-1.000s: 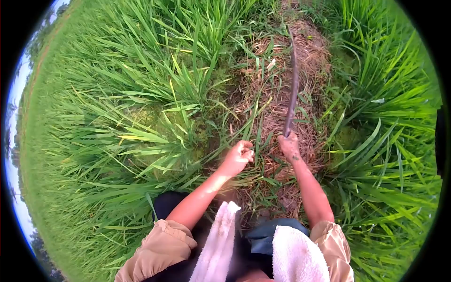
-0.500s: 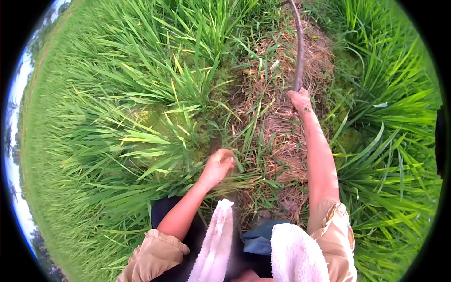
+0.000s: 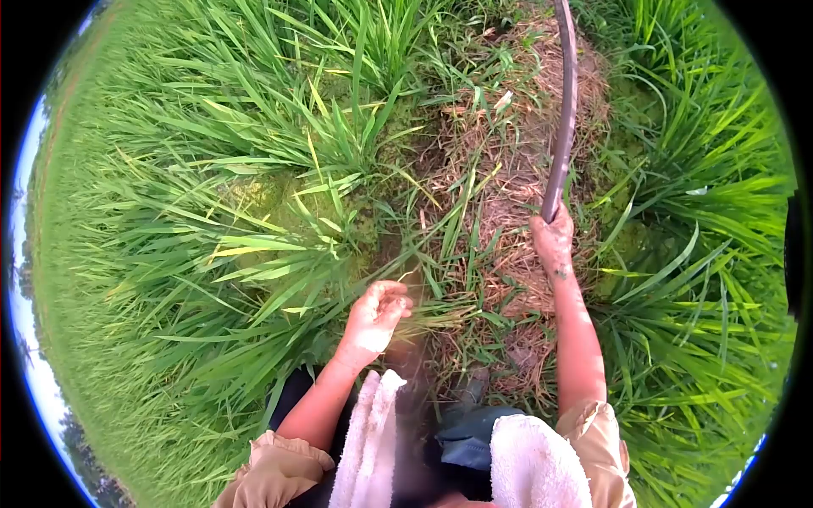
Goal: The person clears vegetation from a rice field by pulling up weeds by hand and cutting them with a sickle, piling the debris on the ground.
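My right hand (image 3: 553,238) grips the lower end of a long, curved wooden stick (image 3: 566,110). The stick rises over the straw-covered strip of ground, and its far end runs out of the top of the view. My left hand (image 3: 378,313) is loosely curled, thumb and fingers a little apart, with nothing visible in it. Beside it are green grass blades (image 3: 440,317) leaning over a narrow muddy gap. Mud marks show on the right wrist.
A raised strip of soil and dry straw (image 3: 512,190) runs ahead. Dense tall green rice-like plants (image 3: 212,169) stand on the left and more (image 3: 720,279) on the right. A white towel (image 3: 538,461) hangs from me, near blue cloth (image 3: 470,436).
My right hand has drawn back toward me with the stick, which now stands more upright. My left hand has shifted slightly left and down, its fingers turning more into view.
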`<action>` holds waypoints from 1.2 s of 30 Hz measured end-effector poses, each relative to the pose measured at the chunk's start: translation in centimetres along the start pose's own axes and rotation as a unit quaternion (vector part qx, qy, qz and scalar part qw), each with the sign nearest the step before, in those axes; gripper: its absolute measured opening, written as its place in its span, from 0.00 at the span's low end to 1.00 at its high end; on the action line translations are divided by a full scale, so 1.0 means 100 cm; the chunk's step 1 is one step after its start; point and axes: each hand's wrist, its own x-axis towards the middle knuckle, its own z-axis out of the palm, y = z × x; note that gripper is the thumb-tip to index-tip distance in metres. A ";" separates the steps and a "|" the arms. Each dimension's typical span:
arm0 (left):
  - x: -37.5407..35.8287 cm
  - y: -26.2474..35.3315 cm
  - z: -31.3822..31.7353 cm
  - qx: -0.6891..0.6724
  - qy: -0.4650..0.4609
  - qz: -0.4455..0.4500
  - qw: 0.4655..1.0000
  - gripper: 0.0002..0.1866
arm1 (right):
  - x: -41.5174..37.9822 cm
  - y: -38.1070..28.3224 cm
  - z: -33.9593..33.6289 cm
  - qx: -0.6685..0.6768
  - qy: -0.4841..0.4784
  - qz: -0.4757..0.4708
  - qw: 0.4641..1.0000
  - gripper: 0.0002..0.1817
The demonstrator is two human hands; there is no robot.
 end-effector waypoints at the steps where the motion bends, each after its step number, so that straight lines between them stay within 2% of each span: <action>1: -0.008 0.003 0.001 -0.006 0.008 -0.022 1.000 0.12 | 0.021 -0.031 0.001 0.006 -0.026 0.043 0.999 0.11; 3: -0.026 0.014 0.009 0.073 0.022 -0.023 0.997 0.11 | 0.045 -0.072 0.009 0.005 -0.024 0.055 0.998 0.08; 5: -0.042 0.031 0.021 0.050 0.029 -0.083 0.995 0.11 | 0.036 -0.071 0.012 0.004 -0.046 0.085 0.995 0.07; 6: -0.050 0.030 0.025 0.036 0.034 -0.083 0.995 0.11 | 0.011 -0.057 0.008 -0.004 -0.064 0.129 0.990 0.05; 7: -0.058 0.023 0.023 0.007 0.016 -0.090 0.996 0.11 | -0.035 -0.030 0.001 -0.053 -0.062 0.133 0.988 0.05; 8: -0.064 0.022 0.024 -0.004 0.023 -0.110 0.994 0.11 | -0.096 0.013 -0.015 -0.182 -0.082 0.164 0.966 0.09; 9: -0.070 0.020 0.026 -0.018 0.029 -0.130 0.991 0.11 | -0.160 0.052 -0.040 -0.140 -0.086 0.217 0.962 0.14; 10: -0.073 0.008 0.020 0.019 0.037 -0.147 0.988 0.10 | -0.222 0.055 -0.059 -0.025 -0.051 0.230 0.971 0.17; 11: -0.077 0.007 0.018 -0.026 0.054 -0.158 0.986 0.12 | -0.277 0.042 -0.090 -0.168 -0.066 0.232 0.956 0.19; 13: -0.080 -0.002 0.013 0.000 0.092 -0.148 0.985 0.12 | -0.329 -0.003 -0.124 -0.129 -0.026 0.284 0.950 0.19; 15: -0.084 -0.087 -0.011 0.030 0.118 0.024 0.992 0.12 | -0.318 -0.028 -0.144 -0.101 0.000 0.292 0.951 0.17; 16: -0.099 -0.085 -0.016 0.020 0.113 -0.001 0.993 0.13 | -0.295 -0.050 -0.147 -0.167 -0.013 0.252 0.953 0.15; 17: -0.112 -0.067 -0.015 0.011 0.108 -0.025 0.994 0.14 | -0.269 -0.068 -0.146 -0.081 -0.001 0.239 0.968 0.13; 18: -0.130 -0.049 -0.007 -0.018 0.135 -0.073 0.988 0.10 | -0.237 -0.086 -0.144 -0.104 -0.010 0.245 0.964 0.13; 19: -0.141 -0.022 0.000 0.056 0.141 -0.103 0.983 0.11 | -0.205 -0.105 -0.137 -0.113 -0.004 0.212 0.971 0.13; 20: -0.151 0.011 0.008 0.128 0.143 -0.134 0.972 0.13 | -0.170 -0.108 -0.129 -0.156 0.026 0.135 0.978 0.12; 21: -0.163 0.017 0.005 0.129 0.138 -0.123 0.974 0.11 | -0.130 -0.111 -0.121 -0.124 0.014 0.109 0.986 0.12; 22: -0.174 0.024 0.003 0.129 0.132 -0.113 0.976 0.14 | -0.094 -0.138 -0.108 -0.115 0.009 0.105 0.988 0.12; 23: -0.188 0.008 -0.011 0.135 0.130 -0.066 0.980 0.14 | -0.061 -0.122 -0.095 -0.163 0.004 0.075 0.984 0.11; 24: -0.195 0.019 -0.017 0.062 0.162 -0.135 0.975 0.14 | -0.044 -0.132 -0.082 -0.163 -0.025 0.072 0.984 0.12; 25: -0.204 0.025 -0.026 0.087 0.165 -0.149 0.971 0.13 | -0.045 -0.143 -0.076 -0.204 -0.032 0.088 0.974 0.12; 27: -0.239 0.036 -0.056 0.201 0.156 -0.161 0.954 0.12 | -0.106 -0.101 -0.095 -0.337 -0.082 0.178 0.921 0.14; 28: -0.263 0.040 -0.072 0.270 0.157 -0.167 0.935 0.12 | -0.164 -0.054 -0.123 -0.297 -0.124 0.226 0.919 0.17; 29: -0.289 0.043 -0.084 0.334 0.164 -0.183 0.910 0.12 | -0.208 -0.055 -0.143 -0.246 -0.120 0.268 0.924 0.20; 30: -0.324 0.047 -0.092 0.391 0.196 -0.231 0.869 0.13 | -0.247 -0.077 -0.167 -0.305 -0.132 0.266 0.905 0.21; 31: -0.357 0.074 -0.096 0.466 0.169 -0.228 0.838 0.13 | -0.276 -0.117 -0.194 -0.305 -0.146 0.325 0.883 0.21; 32: -0.396 0.074 -0.112 0.406 0.198 -0.276 0.848 0.12 | -0.302 -0.133 -0.221 -0.315 -0.129 0.330 0.881 0.20; 34: -0.436 0.110 -0.101 0.404 0.215 -0.428 0.779 0.09 | -0.300 -0.163 -0.248 -0.318 -0.126 0.337 0.877 0.18; 35: -0.460 0.089 -0.118 0.495 0.125 -0.406 0.758 0.10 | -0.285 -0.177 -0.257 -0.316 -0.142 0.344 0.873 0.17; 36: -0.483 0.071 -0.134 0.592 0.038 -0.366 0.717 0.11 | -0.269 -0.168 -0.257 -0.310 -0.122 0.296 0.895 0.17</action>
